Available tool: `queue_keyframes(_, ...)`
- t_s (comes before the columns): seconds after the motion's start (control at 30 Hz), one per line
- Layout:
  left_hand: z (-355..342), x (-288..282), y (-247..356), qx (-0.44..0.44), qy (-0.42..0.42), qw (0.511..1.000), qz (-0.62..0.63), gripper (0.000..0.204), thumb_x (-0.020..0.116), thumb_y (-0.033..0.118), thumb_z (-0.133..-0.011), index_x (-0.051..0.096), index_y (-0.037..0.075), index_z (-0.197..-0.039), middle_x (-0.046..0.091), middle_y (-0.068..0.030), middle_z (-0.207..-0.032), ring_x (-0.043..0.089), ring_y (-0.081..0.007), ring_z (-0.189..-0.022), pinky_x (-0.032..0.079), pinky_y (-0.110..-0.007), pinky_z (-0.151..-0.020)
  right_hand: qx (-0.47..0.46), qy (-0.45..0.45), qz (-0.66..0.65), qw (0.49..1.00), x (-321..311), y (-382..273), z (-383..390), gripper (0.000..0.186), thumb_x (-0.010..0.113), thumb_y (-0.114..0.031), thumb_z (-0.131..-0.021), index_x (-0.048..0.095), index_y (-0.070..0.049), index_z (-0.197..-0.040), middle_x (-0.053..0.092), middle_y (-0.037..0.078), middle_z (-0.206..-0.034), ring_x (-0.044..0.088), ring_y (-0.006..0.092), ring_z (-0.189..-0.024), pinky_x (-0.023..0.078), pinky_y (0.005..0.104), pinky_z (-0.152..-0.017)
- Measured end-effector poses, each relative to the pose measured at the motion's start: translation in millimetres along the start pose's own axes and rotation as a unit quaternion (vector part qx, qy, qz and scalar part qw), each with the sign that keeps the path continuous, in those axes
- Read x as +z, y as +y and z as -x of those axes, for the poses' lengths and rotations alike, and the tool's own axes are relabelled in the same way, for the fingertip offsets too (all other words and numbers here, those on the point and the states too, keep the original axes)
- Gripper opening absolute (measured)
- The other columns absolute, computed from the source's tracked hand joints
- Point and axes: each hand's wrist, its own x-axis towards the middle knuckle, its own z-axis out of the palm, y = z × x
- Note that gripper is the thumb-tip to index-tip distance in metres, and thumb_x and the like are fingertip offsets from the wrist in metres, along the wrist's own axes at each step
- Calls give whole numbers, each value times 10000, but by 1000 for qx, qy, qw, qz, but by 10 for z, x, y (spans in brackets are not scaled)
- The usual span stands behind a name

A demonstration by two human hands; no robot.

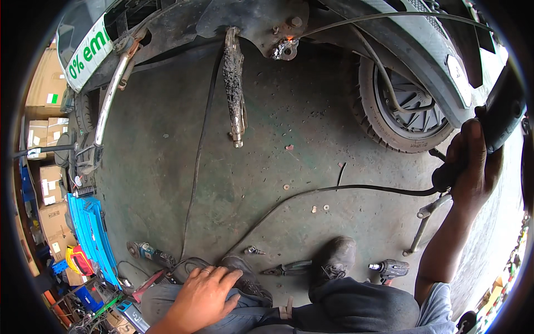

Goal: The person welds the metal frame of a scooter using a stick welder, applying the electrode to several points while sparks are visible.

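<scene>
My right hand (471, 158), raised at the right, is closed round the black grip of a cabled tool that looks like a welding holder (445, 176). A black cable (334, 189) runs from it across the floor. A larger smooth black piece (503, 119) touches that hand; its kind is unclear. My left hand (206, 292) lies on my left knee, fingers apart, holding nothing. Ahead, a metal bracket (296, 22) under a scooter has a small glowing orange spot (289, 39) above a rough weld by a holed lug (287, 53). Beside it hangs a soot-crusted metal leg (234, 83).
A rear-style wheel (406, 106) stands at the right, a metal stand (425, 228) below it. On the floor lie an angle grinder (149, 253), pliers (287, 268), a power driver (390, 269), washers (326, 207) and debris. Cardboard boxes (53, 222) and blue panels (92, 234) line the left.
</scene>
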Motion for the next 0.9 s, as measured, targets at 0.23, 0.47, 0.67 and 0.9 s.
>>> queue_keyframes(0.23,25,8,-8,-6,3,1000,5,473,728,300,-825,615,83,-1230,649,-106,-1086,600,-299,-1043,440,-425,-950,142,47,-109,983,107,48,-41,331,636,-231,-981,553,17,-1183,575,45,-714,534,91,-553,419,232,-508)
queue_keyframes(0.47,31,17,-14,1,7,1000,3,483,727,302,-826,611,81,-1240,645,-110,-1097,604,-301,-1045,435,-434,-961,-128,33,-39,990,-257,645,147,404,690,-85,-920,502,53,-1250,665,96,-971,629,138,-798,492,249,-736)
queue_keyframes(0.67,76,-16,15,14,4,1000,-7,492,714,317,-837,605,82,-1255,642,-109,-1126,603,-300,-1054,433,-444,-960,-111,-34,-110,987,-199,482,129,365,640,-103,-957,475,50,-1244,622,88,-915,576,113,-688,469,238,-630)
queue_keyframes(0.9,122,2,-10,10,16,1000,2,485,713,316,-840,609,80,-1250,644,-106,-1131,606,-301,-1054,433,-451,-954,-50,-17,-84,995,-264,447,102,354,598,-183,-990,475,50,-1226,587,75,-824,533,98,-584,440,239,-536)
